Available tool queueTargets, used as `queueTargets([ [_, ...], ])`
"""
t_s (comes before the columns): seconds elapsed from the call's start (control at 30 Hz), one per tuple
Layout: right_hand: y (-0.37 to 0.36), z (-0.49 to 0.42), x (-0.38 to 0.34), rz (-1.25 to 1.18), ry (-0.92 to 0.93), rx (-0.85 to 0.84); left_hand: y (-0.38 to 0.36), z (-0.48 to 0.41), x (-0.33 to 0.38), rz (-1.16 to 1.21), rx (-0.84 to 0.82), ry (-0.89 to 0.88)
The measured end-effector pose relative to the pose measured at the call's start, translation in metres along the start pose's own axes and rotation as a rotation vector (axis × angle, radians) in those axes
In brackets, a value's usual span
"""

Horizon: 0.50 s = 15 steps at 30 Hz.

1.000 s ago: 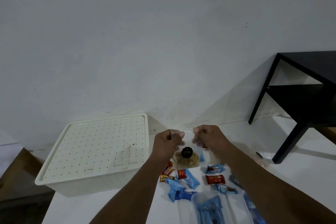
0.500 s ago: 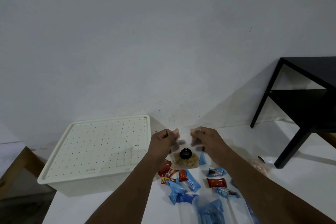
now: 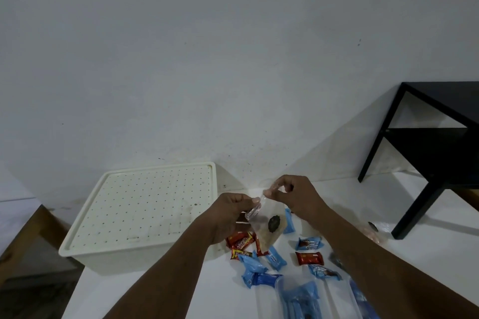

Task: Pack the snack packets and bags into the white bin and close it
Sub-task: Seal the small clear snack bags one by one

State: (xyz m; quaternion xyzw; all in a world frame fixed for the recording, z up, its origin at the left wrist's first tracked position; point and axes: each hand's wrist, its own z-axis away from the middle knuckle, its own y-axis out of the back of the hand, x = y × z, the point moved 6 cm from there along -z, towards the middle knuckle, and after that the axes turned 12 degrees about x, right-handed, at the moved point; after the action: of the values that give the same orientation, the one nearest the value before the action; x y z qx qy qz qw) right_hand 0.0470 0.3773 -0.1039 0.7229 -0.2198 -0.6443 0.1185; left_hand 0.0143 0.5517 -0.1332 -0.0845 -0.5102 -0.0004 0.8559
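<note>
Both hands hold a clear plastic bag (image 3: 270, 225) with a black round label and pale snacks inside. My left hand (image 3: 232, 211) pinches its upper left edge and my right hand (image 3: 295, 195) pinches its top edge, above the white table (image 3: 427, 254). The white bin (image 3: 145, 211) stands to the left with its dotted lid shut on it. Below the bag lie several small packets: red ones (image 3: 239, 241), blue ones (image 3: 276, 258), one red-brown (image 3: 309, 258).
A clear container (image 3: 298, 298) with blue packets stands at the near edge. A black side table (image 3: 438, 153) stands on the table at the right, with another clear bag (image 3: 372, 234) beside its leg. The wall runs close behind. The table's left edge drops to a wooden surface (image 3: 33, 238).
My hands have shifted on the bag's top: the left hand has dropped lower and the right has risen, so the bag now hangs tilted and crumpled at its upper left.
</note>
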Motion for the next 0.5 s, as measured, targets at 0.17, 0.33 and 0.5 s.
queueTargets([
  [0.17,-0.001,0.020,0.025,-0.259,-0.529,0.132,-0.009,-0.003,0.008,-0.156,0.140,-0.254],
  [0.33,-0.014,0.026,0.026,-0.402,-0.582,0.041,-0.017,-0.004,0.006,-0.309,0.167,-0.383],
  [0.5,-0.006,0.019,0.022,-0.285,-0.450,0.100,-0.018,-0.007,0.007,-0.548,0.301,-0.511],
])
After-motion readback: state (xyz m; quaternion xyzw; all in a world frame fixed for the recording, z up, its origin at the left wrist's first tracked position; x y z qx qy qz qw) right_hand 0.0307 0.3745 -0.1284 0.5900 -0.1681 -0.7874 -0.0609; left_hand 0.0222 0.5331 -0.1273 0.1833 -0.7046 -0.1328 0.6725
